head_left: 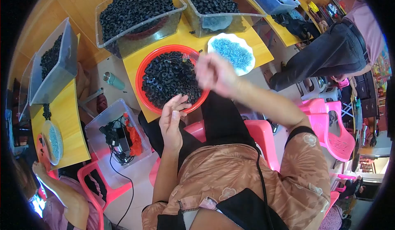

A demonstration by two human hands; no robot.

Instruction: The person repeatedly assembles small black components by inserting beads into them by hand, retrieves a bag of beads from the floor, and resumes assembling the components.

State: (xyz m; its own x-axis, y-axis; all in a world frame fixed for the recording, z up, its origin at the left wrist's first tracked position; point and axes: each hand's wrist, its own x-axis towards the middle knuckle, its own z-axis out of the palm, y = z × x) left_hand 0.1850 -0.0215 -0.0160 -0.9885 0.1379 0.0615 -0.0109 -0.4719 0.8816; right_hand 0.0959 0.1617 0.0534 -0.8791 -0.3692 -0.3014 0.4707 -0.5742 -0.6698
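A red basin (pixel 140 80) full of small black ring-shaped parts (pixel 170 75) sits at the table's near edge, in front of me. My left hand (pixel 173 119) is at the basin's near rim, palm turned up, with fingers and thumb apart; I make out nothing held in it. Over the basin's right rim is my right hand (pixel 218 75), its fingers smeared by motion, so whatever they hold cannot be made out. Just beyond that hand lies a white scalloped dish (pixel 211 45) of tiny clear-blue pieces (pixel 232 54).
Clear bins (pixel 181 14) of black parts stand at the table's back. On the floor to the left are a green cup (pixel 114 80) and a bin (pixel 92 133) with cables. A person (pixel 68 197) sits at the left table; another person (pixel 325 51) stands at right near pink chairs (pixel 335 133).
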